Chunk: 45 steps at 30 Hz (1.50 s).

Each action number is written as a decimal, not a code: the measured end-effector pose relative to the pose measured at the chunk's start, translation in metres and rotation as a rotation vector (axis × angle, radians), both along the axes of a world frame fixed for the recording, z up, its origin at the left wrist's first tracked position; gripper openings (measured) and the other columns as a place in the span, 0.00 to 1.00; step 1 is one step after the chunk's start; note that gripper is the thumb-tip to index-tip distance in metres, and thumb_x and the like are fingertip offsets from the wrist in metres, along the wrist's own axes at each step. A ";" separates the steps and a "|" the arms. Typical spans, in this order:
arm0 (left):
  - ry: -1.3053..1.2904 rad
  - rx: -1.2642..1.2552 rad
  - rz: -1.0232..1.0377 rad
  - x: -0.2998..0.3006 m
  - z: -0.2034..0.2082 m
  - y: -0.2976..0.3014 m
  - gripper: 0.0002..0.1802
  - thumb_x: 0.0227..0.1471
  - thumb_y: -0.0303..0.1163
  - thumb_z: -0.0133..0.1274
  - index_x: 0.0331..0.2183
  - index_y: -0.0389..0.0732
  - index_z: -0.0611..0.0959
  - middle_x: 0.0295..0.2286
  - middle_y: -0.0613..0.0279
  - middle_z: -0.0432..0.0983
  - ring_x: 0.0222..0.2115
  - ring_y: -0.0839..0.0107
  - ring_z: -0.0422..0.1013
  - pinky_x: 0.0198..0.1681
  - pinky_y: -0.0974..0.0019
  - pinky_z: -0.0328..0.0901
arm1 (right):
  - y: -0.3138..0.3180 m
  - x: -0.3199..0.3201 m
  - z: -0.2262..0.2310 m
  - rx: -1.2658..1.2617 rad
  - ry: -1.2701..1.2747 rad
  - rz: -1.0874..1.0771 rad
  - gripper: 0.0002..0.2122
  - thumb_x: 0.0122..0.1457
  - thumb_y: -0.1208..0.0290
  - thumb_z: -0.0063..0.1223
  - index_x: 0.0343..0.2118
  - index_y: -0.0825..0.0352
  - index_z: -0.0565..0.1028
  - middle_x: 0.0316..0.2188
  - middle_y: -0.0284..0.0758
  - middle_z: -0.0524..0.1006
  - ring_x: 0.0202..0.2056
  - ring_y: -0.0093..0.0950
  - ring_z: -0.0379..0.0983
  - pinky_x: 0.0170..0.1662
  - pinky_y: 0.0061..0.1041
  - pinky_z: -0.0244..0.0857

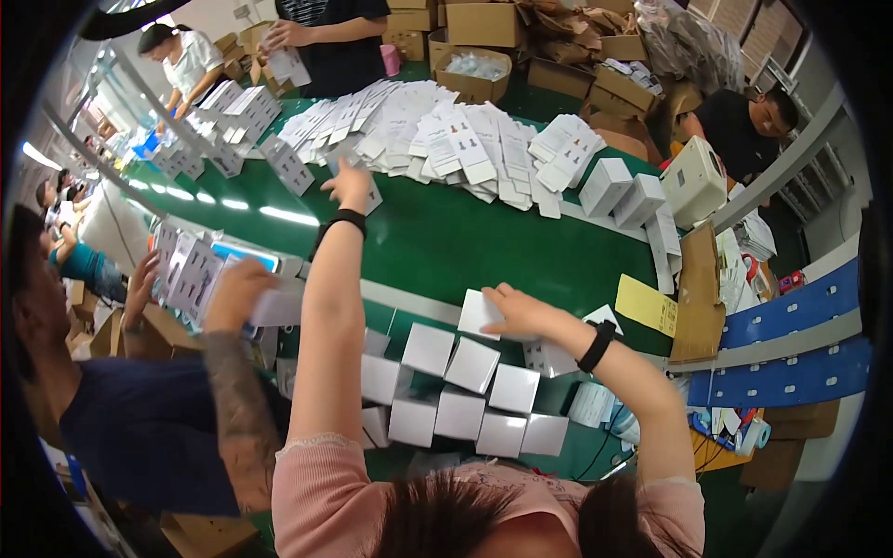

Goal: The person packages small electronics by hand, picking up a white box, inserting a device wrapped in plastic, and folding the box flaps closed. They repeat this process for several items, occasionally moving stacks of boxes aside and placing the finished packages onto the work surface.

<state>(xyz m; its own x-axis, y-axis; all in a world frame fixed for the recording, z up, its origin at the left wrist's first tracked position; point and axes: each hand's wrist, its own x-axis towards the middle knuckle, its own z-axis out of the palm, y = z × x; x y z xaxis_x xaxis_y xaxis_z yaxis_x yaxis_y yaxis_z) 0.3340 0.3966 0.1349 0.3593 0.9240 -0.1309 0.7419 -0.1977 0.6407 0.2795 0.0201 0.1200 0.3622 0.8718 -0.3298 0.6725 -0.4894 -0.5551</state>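
My left hand [350,184] reaches out over the green table, its fingers around a white printed box [375,197] that is mostly hidden behind the hand. Closer to me, my right hand [521,312] grips the right side of a small white box [474,312] between thumb and fingers. That box sits at the far end of a group of plain white boxes [469,364], set in close rows in front of my body. Another white box [551,357] is partly covered by my right wrist.
A wide heap of flat white printed cartons [456,139] covers the table's far side. Standing printed boxes [286,165] are at far left. At my left, a co-worker's tattooed arm [244,409] moves beside boxes. A yellow sheet [646,304] and cardboard panel [698,298] lie right.
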 end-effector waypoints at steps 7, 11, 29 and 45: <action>-0.125 0.400 -0.269 -0.010 -0.058 0.036 0.15 0.39 0.37 0.57 0.29 0.37 0.79 0.29 0.39 0.73 0.31 0.45 0.71 0.36 0.54 0.66 | -0.012 -0.012 0.020 0.026 -0.055 -0.077 0.36 0.48 0.59 0.55 0.57 0.68 0.52 0.52 0.51 0.58 0.52 0.51 0.56 0.53 0.39 0.56; -0.165 0.600 -0.611 -0.017 0.000 0.003 0.14 0.41 0.35 0.55 0.22 0.31 0.78 0.21 0.41 0.72 0.28 0.46 0.70 0.31 0.53 0.64 | -0.039 -0.007 0.050 0.376 -0.350 -0.178 0.36 0.45 0.67 0.59 0.57 0.65 0.54 0.54 0.49 0.57 0.55 0.46 0.54 0.55 0.38 0.53; -0.606 -0.641 -1.615 -0.230 0.145 -0.413 0.18 0.46 0.25 0.54 0.41 0.39 0.69 0.42 0.55 0.69 0.37 0.72 0.69 0.39 0.72 0.64 | -0.271 -0.185 0.105 1.102 0.520 -0.507 0.55 0.31 0.72 0.70 0.61 0.64 0.41 0.61 0.36 0.47 0.60 0.28 0.46 0.59 0.31 0.45; -0.700 -1.004 -1.176 -0.299 -0.088 -0.530 0.34 0.53 0.26 0.46 0.57 0.35 0.49 0.55 0.53 0.51 0.56 0.65 0.50 0.57 0.66 0.46 | -0.320 -0.275 -0.086 0.984 -0.015 -0.945 0.34 0.46 0.72 0.59 0.56 0.65 0.56 0.58 0.44 0.52 0.59 0.38 0.50 0.58 0.34 0.47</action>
